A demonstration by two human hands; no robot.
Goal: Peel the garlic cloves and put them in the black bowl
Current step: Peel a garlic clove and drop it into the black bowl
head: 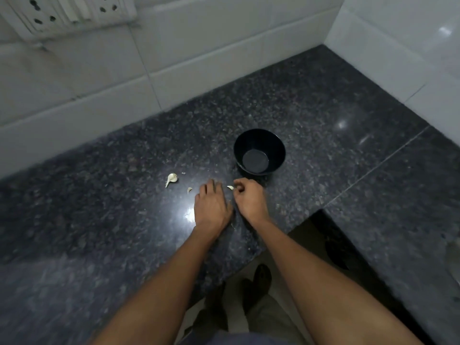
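Pale, a small curved garlic clove [230, 187] sits at the curled fingertips of the right hand [249, 197], which pinches it just above the dark speckled granite counter [323, 135]. The left hand [211, 207] lies palm-down beside it, fingers bent toward the clove; whether they touch it cannot be told. Just beyond the right hand stands the round black bowl [259, 151], upright. Left of the hands lie a small garlic piece [189, 190] and a larger white garlic clove with a stem [171, 179].

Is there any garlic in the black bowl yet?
No, the black bowl shows only its bare bottom; the garlic pieces lie on the counter.
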